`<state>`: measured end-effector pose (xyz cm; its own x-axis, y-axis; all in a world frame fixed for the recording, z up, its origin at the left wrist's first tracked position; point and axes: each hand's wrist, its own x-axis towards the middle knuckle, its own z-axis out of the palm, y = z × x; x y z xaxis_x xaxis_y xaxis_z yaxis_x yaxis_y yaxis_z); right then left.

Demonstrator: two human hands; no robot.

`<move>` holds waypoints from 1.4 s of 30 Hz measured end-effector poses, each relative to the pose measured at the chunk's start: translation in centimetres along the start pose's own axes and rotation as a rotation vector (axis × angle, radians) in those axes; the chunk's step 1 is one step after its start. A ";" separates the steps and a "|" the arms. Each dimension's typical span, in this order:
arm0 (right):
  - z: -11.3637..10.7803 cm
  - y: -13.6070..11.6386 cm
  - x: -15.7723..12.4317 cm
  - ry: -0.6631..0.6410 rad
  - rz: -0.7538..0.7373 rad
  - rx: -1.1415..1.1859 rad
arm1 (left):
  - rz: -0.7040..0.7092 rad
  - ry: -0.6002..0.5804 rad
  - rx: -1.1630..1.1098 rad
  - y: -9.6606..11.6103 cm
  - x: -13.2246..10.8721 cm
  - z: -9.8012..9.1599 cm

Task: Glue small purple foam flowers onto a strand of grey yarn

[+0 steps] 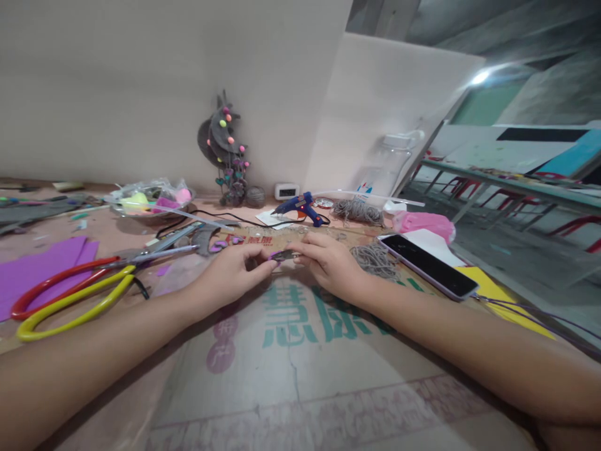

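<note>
Both hands meet at the middle of the table over a printed cardboard sheet (pixel 291 351). My left hand (pixel 232 270) is closed, its fingertips pinching a small purple piece (pixel 274 256). My right hand (pixel 328 263) is closed too, pinching a small dark grey piece (pixel 284 255) that touches the purple one. The two pieces are held together between the fingertips just above the cardboard.
Scissors with red and yellow handles (pixel 70 294) and purple foam sheets (pixel 37 266) lie left. A blue glue gun (pixel 303 208), grey twine (pixel 373 258), a phone (pixel 429 266), a pink bag (pixel 422 222) and a felt ornament (pixel 228 153) stand behind and right.
</note>
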<state>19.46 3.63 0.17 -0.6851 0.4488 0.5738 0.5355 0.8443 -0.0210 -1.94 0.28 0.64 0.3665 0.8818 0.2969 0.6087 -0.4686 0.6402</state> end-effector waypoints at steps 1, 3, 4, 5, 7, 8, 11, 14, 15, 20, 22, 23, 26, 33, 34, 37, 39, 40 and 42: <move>0.0 0.0 0.0 -0.003 0.006 0.007 | -0.007 -0.001 -0.001 0.0 0.0 0.0; 0.1 0.1 -0.1 -0.008 0.021 0.020 | -0.019 0.000 -0.005 0.0 0.0 0.0; 0.1 0.1 -0.1 -0.004 0.030 0.029 | -0.025 -0.003 -0.010 0.0 0.0 0.0; 0.1 0.1 -0.1 0.009 0.040 0.043 | -0.031 -0.007 -0.017 0.0 0.0 0.0; 0.0 0.1 -0.1 0.056 0.063 0.081 | -0.038 -0.011 -0.040 0.1 0.0 0.0; -0.1 0.1 -0.1 0.078 0.071 0.098 | -0.041 -0.014 -0.050 0.1 0.0 0.0; -0.2 0.1 -0.1 0.082 0.069 0.095 | -0.045 -0.009 -0.066 0.1 0.0 0.0; -0.4 0.2 0.0 0.040 0.051 0.045 | -0.043 -0.006 -0.063 0.0 0.1 0.0; -0.4 0.2 0.0 0.032 0.045 0.033 | -0.038 -0.002 -0.055 0.0 0.1 0.0; -0.3 0.2 0.0 0.026 0.005 -0.001 | -0.010 0.010 -0.005 0.0 0.1 0.0; -0.2 0.2 0.0 0.033 -0.012 -0.020 | 0.006 0.008 0.009 0.0 0.0 0.0; -0.2 0.2 0.0 0.033 -0.017 -0.029 | 0.017 0.009 0.019 0.0 0.0 0.0; -0.2 0.2 0.0 0.030 -0.020 -0.045 | 0.044 0.012 0.046 -0.1 0.0 0.0; -0.1 0.1 0.0 0.011 -0.027 -0.046 | 0.051 0.014 0.044 -0.3 0.1 0.1; -0.1 0.1 0.0 0.010 -0.027 -0.046 | 0.048 0.016 0.040 -0.3 0.1 0.1; -0.1 0.2 0.0 0.016 -0.027 -0.038 | 0.024 0.012 0.025 -0.3 0.0 0.2; 0.0 0.2 0.0 0.019 -0.022 -0.029 | 0.011 0.008 0.014 -0.2 0.0 0.1; 0.0 0.2 0.0 0.016 -0.016 -0.022 | 0.008 0.005 0.007 -0.2 0.0 0.1; -0.1 0.2 0.0 0.017 0.009 0.010 | -0.002 0.001 -0.014 -0.1 0.0 0.1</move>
<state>19.62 3.74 0.23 -0.6719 0.4514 0.5872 0.5366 0.8431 -0.0340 -1.93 0.33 0.57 0.3645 0.8827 0.2967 0.5996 -0.4663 0.6504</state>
